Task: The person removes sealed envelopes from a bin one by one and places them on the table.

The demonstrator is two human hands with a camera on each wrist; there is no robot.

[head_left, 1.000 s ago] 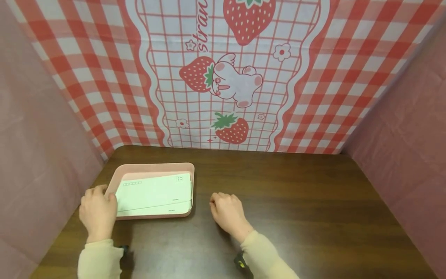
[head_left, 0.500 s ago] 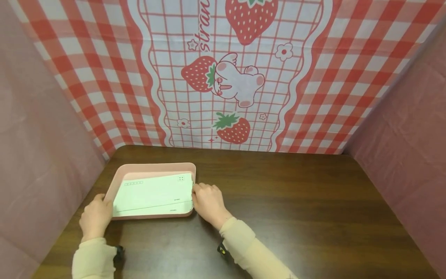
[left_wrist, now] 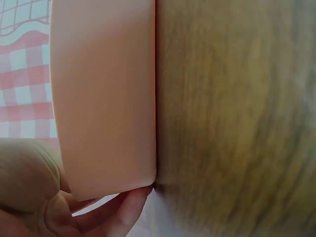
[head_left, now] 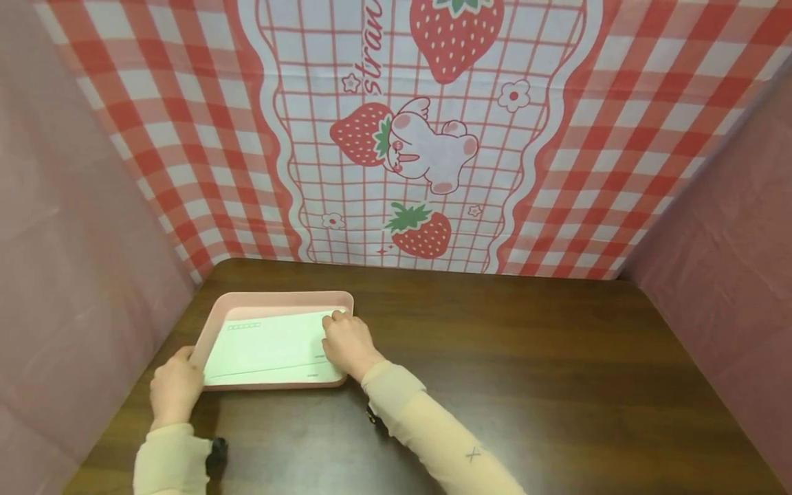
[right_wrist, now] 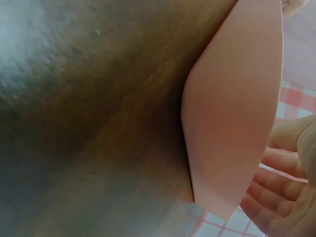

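A pink tray lies at the left of the table, with white envelopes stacked slightly askew inside. My left hand grips the tray's left side, thumb at the rim; in the left wrist view its fingers lie against the tray wall. Over the right end of the top envelope is my right hand, covering its printed corner. The right wrist view has the right fingers reaching behind the tray's wall, thumb apart from them; their tips are hidden.
The dark wooden table stretches right of the tray. A red checked cloth with strawberries hangs behind it. Pink curtains close off both sides. Dark wrist devices sit at the sleeves.
My right hand has moved left from the bare table, past the tray's right rim, to over the envelopes. The left hand has settled lower on the tray's left side.
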